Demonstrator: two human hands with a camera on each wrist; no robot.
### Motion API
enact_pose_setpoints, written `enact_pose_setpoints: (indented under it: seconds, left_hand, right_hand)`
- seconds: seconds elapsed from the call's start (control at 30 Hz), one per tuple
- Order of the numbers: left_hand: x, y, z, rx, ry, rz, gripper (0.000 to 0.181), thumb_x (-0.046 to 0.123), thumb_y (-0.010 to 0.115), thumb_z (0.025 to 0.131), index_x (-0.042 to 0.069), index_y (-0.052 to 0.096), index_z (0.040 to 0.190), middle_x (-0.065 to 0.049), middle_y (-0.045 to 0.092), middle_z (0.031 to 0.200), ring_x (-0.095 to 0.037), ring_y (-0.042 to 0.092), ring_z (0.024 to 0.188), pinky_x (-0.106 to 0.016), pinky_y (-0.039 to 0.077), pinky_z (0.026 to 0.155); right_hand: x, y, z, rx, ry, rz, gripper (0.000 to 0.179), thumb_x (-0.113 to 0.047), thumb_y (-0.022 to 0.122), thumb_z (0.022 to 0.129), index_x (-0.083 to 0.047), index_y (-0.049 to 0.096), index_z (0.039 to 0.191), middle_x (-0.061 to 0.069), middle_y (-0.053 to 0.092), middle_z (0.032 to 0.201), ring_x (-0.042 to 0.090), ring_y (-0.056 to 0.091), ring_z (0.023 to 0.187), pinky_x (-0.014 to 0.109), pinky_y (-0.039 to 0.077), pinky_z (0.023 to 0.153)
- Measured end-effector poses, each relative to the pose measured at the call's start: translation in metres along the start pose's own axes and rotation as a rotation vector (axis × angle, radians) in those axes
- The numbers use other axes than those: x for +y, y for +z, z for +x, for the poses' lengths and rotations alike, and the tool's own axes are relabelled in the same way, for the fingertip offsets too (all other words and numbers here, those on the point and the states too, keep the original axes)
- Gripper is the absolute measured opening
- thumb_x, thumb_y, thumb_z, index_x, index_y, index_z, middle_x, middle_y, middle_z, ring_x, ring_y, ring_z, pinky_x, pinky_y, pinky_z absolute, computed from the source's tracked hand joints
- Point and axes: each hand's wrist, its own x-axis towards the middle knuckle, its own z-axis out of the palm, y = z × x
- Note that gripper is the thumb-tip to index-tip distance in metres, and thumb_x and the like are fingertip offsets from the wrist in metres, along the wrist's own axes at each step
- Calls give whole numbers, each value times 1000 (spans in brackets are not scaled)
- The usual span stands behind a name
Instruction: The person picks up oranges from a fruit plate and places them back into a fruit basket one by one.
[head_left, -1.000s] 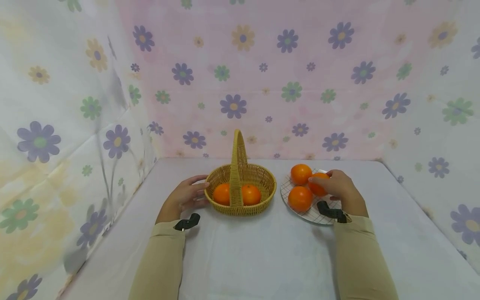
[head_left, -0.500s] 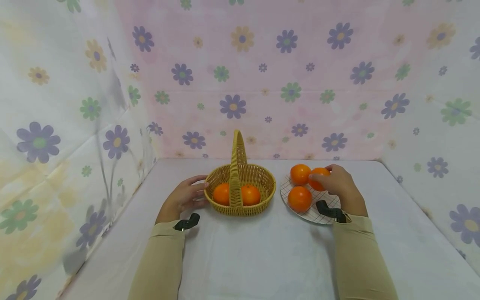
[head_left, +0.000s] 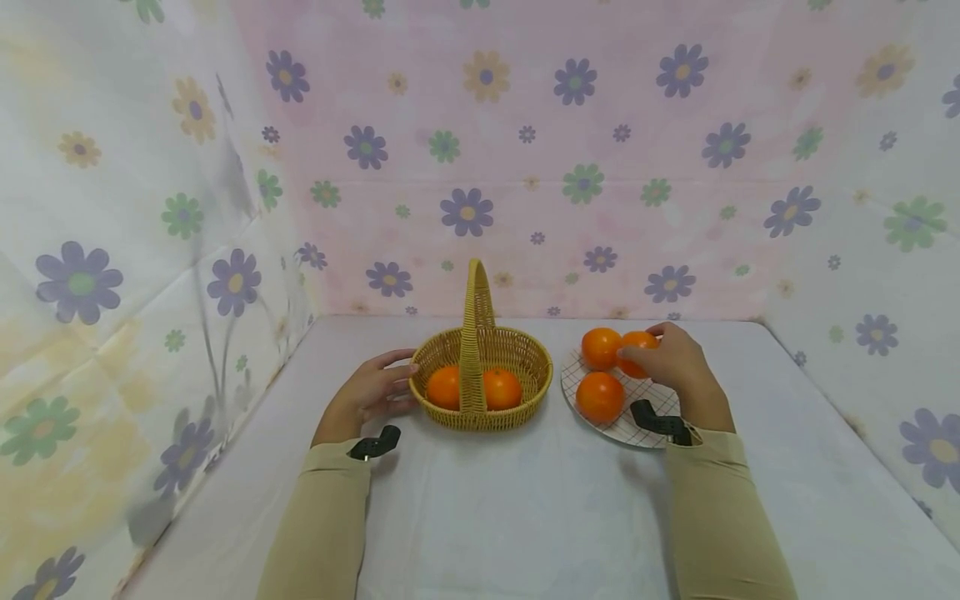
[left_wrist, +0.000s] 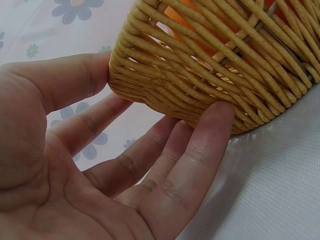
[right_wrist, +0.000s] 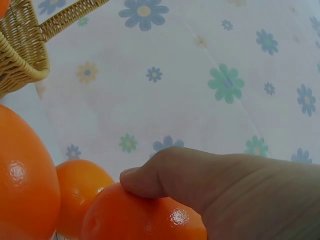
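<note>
My left hand (head_left: 377, 389) touches the left end of a woven wicker basket (head_left: 528, 407), its thumb and spread fingers (left_wrist: 187, 175) against the outside of the weave. Inside the basket, on either side of its tall handle, sit two oranges (head_left: 502, 389). My right hand (head_left: 678, 365) grips another orange (head_left: 636, 355) over the far part of a round plate (head_left: 626, 432), the thumb pressed on the fruit in the right wrist view; the other fingers are mostly hidden. Two more oranges, a far one (head_left: 601, 347) and a near one (head_left: 599, 397), lie on the plate beside it.
Basket and plate stand side by side on a table with a white cloth (head_left: 510, 517). Flower-printed fabric (head_left: 525, 167) walls in the back and both sides. The basket handle (head_left: 471, 333) rises high above the rim. A dark mount (head_left: 660, 421) sits on each wrist.
My right hand has moved slightly up and away with the orange in its grip, now closer beside the far orange. The left hand and the basket have stayed put.
</note>
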Motion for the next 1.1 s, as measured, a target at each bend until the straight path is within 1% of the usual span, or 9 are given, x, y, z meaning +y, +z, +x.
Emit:
enact_pose_setpoints:
  seconds: [0.13, 0.23, 0.37, 0.57, 0.67, 0.83, 1.03, 1.1]
  left_hand:
    - [0, 0, 0, -4, 2, 1, 54, 22, 70, 100, 22, 52, 151, -14, 55, 151, -31, 65, 124, -52, 58, 97]
    - [0, 0, 0, -4, 1, -3, 54, 22, 70, 100, 22, 52, 151, -15, 55, 151, -31, 65, 124, -52, 58, 98]
    - [0, 0, 2, 1, -7, -10, 54, 22, 70, 100, 22, 52, 151, -15, 55, 151, -32, 65, 125, -52, 58, 98]
    - [1, 0, 2, 0, -8, -13, 54, 21, 70, 100, 22, 52, 151, -15, 56, 150, -29, 68, 120, -52, 59, 97]
    - [1, 0, 2, -3, -4, -14, 54, 20, 70, 100, 21, 52, 151, -15, 56, 150, -28, 69, 118, -52, 59, 97]
    - [0, -1, 3, -4, -3, -13, 54, 21, 70, 100, 22, 52, 151, -15, 57, 150, -28, 69, 118, -52, 59, 96]
    - [-1, -1, 2, -3, 2, -9, 54, 21, 70, 100, 22, 52, 151, -15, 57, 149, -28, 68, 119, -52, 59, 97]
    - [-1, -1, 2, -4, 1, -8, 55, 21, 70, 100, 22, 52, 151, -15, 57, 150, -28, 68, 120, -52, 59, 97]
  right_hand:
    - [-3, 1, 0, 1, -6, 10, 87, -47, 72, 91, 4, 35, 151, 28, 52, 139, 41, 56, 115, 53, 56, 99]
    - [-5, 1, 0, -7, -28, 30, 88, -46, 74, 90, 3, 35, 152, 29, 50, 143, 43, 52, 122, 57, 52, 106]
    - [-8, 2, 1, -22, -67, 52, 91, -45, 77, 88, 1, 35, 154, 28, 49, 147, 43, 51, 127, 59, 48, 110]
    - [-11, 3, 1, -21, -82, 69, 93, -45, 79, 86, -2, 36, 156, 26, 49, 149, 42, 51, 128, 59, 48, 110]
    - [-13, 4, 0, -6, -98, 73, 91, -44, 80, 86, -3, 38, 156, 25, 50, 148, 42, 51, 127, 59, 50, 108]
    - [-18, 6, -1, 19, -125, 95, 91, -41, 83, 84, -4, 38, 154, 25, 48, 150, 43, 52, 128, 59, 50, 109]
    - [-24, 9, -2, 31, -126, 127, 92, -39, 84, 84, -6, 36, 155, 24, 48, 152, 43, 50, 131, 60, 47, 112]
    - [-25, 9, -3, 39, -132, 126, 91, -41, 84, 84, -7, 37, 155, 22, 48, 152, 42, 50, 131, 60, 47, 111]
